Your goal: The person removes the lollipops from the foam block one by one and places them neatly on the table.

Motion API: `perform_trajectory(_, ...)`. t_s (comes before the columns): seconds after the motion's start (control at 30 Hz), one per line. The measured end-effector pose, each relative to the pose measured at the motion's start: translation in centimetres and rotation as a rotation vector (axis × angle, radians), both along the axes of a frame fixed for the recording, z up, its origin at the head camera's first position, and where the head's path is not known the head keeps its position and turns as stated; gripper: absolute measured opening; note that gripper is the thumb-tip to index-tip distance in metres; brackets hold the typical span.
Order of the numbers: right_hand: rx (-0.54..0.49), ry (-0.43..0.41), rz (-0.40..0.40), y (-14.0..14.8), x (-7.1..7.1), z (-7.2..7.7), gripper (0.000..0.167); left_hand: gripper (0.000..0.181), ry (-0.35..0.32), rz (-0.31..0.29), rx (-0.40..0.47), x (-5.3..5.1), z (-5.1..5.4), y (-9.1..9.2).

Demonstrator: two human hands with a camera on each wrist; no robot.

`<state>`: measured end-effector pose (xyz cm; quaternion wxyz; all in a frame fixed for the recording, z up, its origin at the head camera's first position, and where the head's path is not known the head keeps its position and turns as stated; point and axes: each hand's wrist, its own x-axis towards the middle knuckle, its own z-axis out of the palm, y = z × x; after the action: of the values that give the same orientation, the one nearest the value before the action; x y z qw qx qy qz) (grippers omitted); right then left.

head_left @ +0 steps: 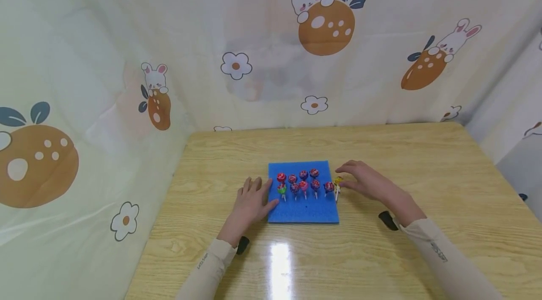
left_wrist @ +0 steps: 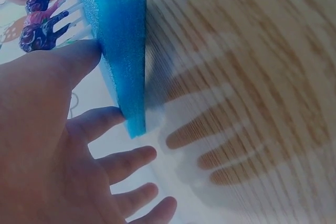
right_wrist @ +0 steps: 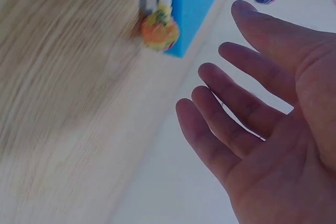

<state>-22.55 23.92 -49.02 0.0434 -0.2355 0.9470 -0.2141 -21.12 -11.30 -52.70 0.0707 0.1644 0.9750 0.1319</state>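
Note:
A blue foam block (head_left: 305,214) lies on the table with several wrapped lollipops standing in it by their sticks, among them a green one (head_left: 282,189) and a pink one (head_left: 303,186). My left hand (head_left: 250,203) rests at the block's left edge, its thumb and index fingertips touching the foam (left_wrist: 123,30), the other fingers spread. At the right edge of the block, a yellow-orange lollipop (right_wrist: 160,31) lies tilted, its head out over the table. Beside it my right hand (head_left: 367,181) hovers with fingers apart and slightly bent, holding nothing. Dark-wrapped lollipops (left_wrist: 44,30) also show in the left wrist view.
The wooden table (head_left: 228,149) extends around the block on all sides. A patterned cloth curtain (head_left: 262,102) hangs behind the table and along its left side. A bright reflection lies on the tabletop in front of the block.

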Motion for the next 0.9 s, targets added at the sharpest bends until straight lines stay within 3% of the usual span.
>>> perform_trajectory(0.23, -0.054, 0.002, -0.020, -0.9, 1.9, 0.1, 0.045, 0.068, -0.003, -0.005, 0.004, 0.2, 0.3, 0.0)
perform_trajectory(0.33, -0.093, 0.086, 0.015, -1.3, 2.6, -0.5, 0.047, 0.068, 0.000, -0.008, 0.005, 0.2, 0.5, 0.0)
perform_trajectory(0.5, -0.114, 0.360, 0.116, -2.0, 3.0, -1.9, 0.050, 0.068, -0.002, 0.002, 0.012, 0.1, 0.4, 0.1)
perform_trajectory(0.6, -0.126, 0.481, 0.138, -2.3, 2.9, -2.5, 0.051, 0.068, 0.007, 0.004, 0.006, 0.1, 0.3, 0.0)
perform_trajectory(0.7, -0.137, 0.535, 0.130, -2.5, 2.9, -2.9, 0.052, 0.068, 0.010, 0.000, 0.006, 0.1, 0.3, 0.0)
perform_trajectory(0.9, -0.148, 0.562, 0.114, -2.9, 2.6, -3.7, 0.044, 0.068, -0.003, -0.003, 0.013, 0.2, 0.4, 0.1)
